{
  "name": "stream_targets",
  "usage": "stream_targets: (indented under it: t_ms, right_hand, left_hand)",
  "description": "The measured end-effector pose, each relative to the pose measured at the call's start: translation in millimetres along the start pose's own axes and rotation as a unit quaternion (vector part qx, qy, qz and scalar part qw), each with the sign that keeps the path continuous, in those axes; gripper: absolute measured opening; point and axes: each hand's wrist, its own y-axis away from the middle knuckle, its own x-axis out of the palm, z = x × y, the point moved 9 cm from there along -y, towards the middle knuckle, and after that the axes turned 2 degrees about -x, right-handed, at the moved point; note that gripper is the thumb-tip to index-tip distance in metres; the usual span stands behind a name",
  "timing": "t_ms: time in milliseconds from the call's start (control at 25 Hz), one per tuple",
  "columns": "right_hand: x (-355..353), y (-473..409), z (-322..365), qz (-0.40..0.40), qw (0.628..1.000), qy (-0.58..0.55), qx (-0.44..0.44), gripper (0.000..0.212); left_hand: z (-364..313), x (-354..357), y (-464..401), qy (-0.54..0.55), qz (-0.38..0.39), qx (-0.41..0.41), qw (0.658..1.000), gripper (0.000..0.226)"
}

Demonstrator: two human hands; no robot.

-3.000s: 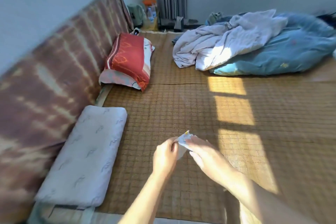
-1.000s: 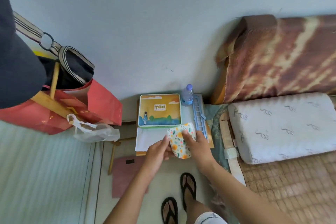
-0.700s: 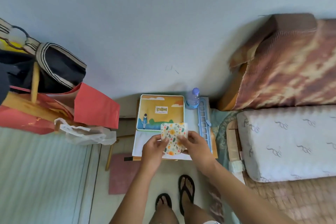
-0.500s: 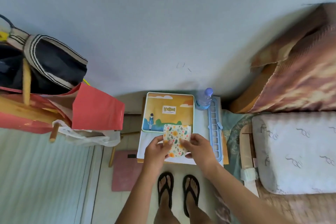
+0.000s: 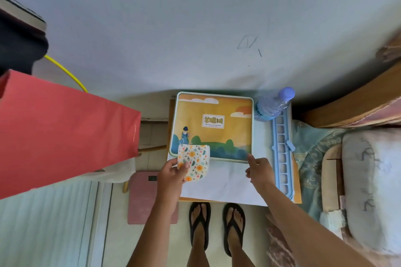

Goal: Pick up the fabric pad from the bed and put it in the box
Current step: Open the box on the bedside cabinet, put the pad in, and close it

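The fabric pad (image 5: 194, 162) is white with orange flowers and green leaves. My left hand (image 5: 172, 176) holds it by its lower left edge, over the near left corner of the box (image 5: 213, 128). The box is a flat square tin with an orange and blue picture lid, and the lid is closed. It lies on a small bedside table (image 5: 221, 182) against the wall. My right hand (image 5: 259, 170) holds nothing; its thumb touches the box's near right corner.
A water bottle (image 5: 272, 104) and a blue plastic rack (image 5: 282, 151) sit right of the box. A red paper bag (image 5: 63, 130) hangs at the left. A pink scale (image 5: 142, 197) lies on the floor. The bed's white pillow (image 5: 373, 191) is at the right.
I turned from the bed to the bedside table. My right hand let go of the pad and moved right to the box's corner; my left hand alone holds the pad now.
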Motion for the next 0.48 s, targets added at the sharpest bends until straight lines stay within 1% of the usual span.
stream_targets:
  t_ms: [160, 280, 360, 480]
  right_hand:
    - [-2, -17, 8, -0.025, 0.999, 0.018, -0.006, 0.048]
    - [-4, -18, 11, -0.034, 0.998, 0.051, -0.024, 0.034]
    - [-2, -15, 15, -0.040, 0.995, 0.075, -0.050, 0.029]
    - [-1, -10, 26, -0.055, 0.983, 0.145, -0.099, 0.022]
  left_hand:
    - [6, 0, -12, 0.014, 0.006, -0.012, 1.000, 0.022]
    - [6, 1, -16, 0.019, 0.009, -0.014, 1.000, 0.022]
    - [6, 2, -17, 0.022, 0.010, -0.015, 1.000, 0.019]
    - [4, 4, -16, 0.039, 0.013, -0.018, 0.999, 0.013]
